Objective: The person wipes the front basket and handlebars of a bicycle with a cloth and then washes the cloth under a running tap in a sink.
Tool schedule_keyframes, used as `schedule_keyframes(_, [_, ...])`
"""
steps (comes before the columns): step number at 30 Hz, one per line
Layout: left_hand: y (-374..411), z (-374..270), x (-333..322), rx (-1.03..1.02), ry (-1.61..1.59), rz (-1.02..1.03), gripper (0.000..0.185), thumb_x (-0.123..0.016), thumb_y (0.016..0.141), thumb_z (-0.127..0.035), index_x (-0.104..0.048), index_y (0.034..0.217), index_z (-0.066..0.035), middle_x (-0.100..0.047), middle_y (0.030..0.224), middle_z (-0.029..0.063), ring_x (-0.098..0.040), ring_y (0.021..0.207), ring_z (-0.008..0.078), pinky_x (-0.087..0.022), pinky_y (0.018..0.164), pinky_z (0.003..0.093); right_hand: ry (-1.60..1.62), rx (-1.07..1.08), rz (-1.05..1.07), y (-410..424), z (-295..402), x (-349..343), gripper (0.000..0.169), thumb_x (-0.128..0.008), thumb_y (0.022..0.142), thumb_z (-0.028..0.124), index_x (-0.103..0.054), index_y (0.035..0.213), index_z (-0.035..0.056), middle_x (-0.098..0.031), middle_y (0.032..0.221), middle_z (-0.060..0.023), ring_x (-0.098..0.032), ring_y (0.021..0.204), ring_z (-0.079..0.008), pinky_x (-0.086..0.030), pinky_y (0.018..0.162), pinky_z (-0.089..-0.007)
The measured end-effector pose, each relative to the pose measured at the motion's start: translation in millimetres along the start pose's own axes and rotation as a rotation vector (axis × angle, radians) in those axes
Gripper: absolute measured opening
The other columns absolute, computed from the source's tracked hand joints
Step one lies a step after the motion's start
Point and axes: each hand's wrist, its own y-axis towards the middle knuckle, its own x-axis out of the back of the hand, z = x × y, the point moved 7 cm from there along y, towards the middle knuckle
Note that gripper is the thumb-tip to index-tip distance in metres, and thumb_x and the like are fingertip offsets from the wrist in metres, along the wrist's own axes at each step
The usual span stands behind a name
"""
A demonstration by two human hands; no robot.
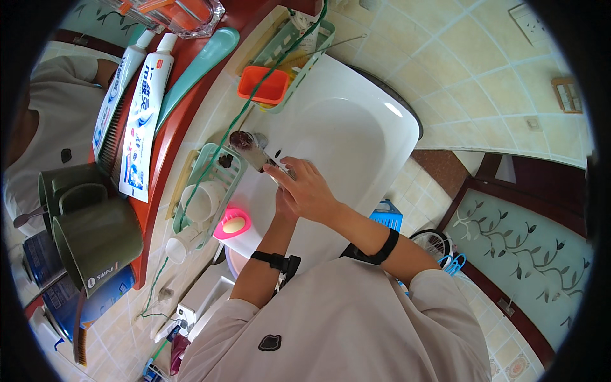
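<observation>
My hands meet over the white washbasin (341,133), beside the metal faucet (255,153) with its dark, worn handle. My right hand (308,193) lies over the left, fingers partly spread at the end of the faucet's spout; I cannot tell whether it touches the metal. Mostly hidden underneath, my left hand (285,204) shows only its wrist side and part of the palm. To the left of my wrists, a pink soap dish (242,232) on the basin's edge holds a pale bar of soap (234,225).
A green basket (210,164) with white cups hangs on the tiled wall, near another basket (327,36) holding an orange container (262,85). Across both runs a green cord (229,128). The red shelf (164,157) carries toothpaste tubes (145,124) and a dark green cup (98,241).
</observation>
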Motion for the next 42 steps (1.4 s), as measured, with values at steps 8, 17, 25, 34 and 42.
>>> schedule_keyframes(8, [-31.0, -3.5, 73.6, 0.178, 0.029, -0.578, 0.039, -0.035, 0.105, -0.039, -0.057, 0.124, -0.012, -0.061, 0.122, 0.005, -0.056, 0.116, 0.0237, -0.043, 0.103, 0.0425, 0.091, -0.293, -0.128, -43.3, -45.8, -10.2, 0.047, -0.062, 0.09, 0.016, -0.05, 0.134, 0.0051, -0.052, 0.126, -0.0209, -0.054, 0.107, -0.0398, -0.046, 0.092, -0.048])
schedule_keyframes(17, [-54.4, 25.0, 69.4, 0.228, 0.048, -0.645, 0.034, -0.041, 0.102, -0.042, -0.059, 0.113, -0.016, -0.064, 0.113, 0.0045, -0.061, 0.107, 0.0227, -0.05, 0.096, 0.0402, -0.028, -0.183, 0.195, -96.8, -55.7, -67.0, 0.047, -0.052, 0.098, 0.034, -0.053, 0.13, -0.0008, -0.05, 0.135, -0.0255, -0.051, 0.119, -0.0424, -0.042, 0.101, -0.0499])
schedule_keyframes(25, [-48.2, 29.2, 83.6, 0.172, 0.206, -0.745, 0.032, -0.04, 0.101, -0.042, -0.055, 0.089, -0.016, -0.058, 0.088, 0.0015, -0.059, 0.087, 0.0183, -0.052, 0.079, 0.0361, 0.14, -0.272, 0.232, -104.7, -69.9, -86.8, 0.034, -0.053, 0.098, 0.023, -0.057, 0.121, -0.0017, -0.059, 0.121, -0.0249, -0.058, 0.111, -0.0406, -0.047, 0.096, -0.0458])
schedule_keyframes(34, [-48.8, 32.4, 114.6, 0.129, -0.212, -0.718, 0.05, -0.04, 0.103, -0.043, -0.065, 0.074, -0.011, -0.066, 0.079, 0.0103, -0.061, 0.079, 0.0299, -0.048, 0.082, 0.0473, 0.153, -0.148, 0.29, -95.6, -71.2, -90.7, 0.029, -0.05, 0.098, 0.021, -0.056, 0.116, -0.0011, -0.059, 0.121, -0.0234, -0.058, 0.107, -0.0381, -0.048, 0.093, -0.046])
schedule_keyframes(42, [-65.0, 19.3, 103.3, 0.117, 0.061, -0.989, 0.035, -0.037, 0.103, -0.04, -0.054, 0.118, -0.014, -0.063, 0.111, 0.004, -0.062, 0.102, 0.0213, -0.052, 0.09, 0.0406, 0.16, -0.282, 0.515, -99.8, -92.0, -109.8, 0.033, -0.05, 0.099, 0.029, -0.055, 0.116, 0.0002, -0.058, 0.121, -0.0264, -0.058, 0.108, -0.0418, -0.049, 0.093, -0.0463])
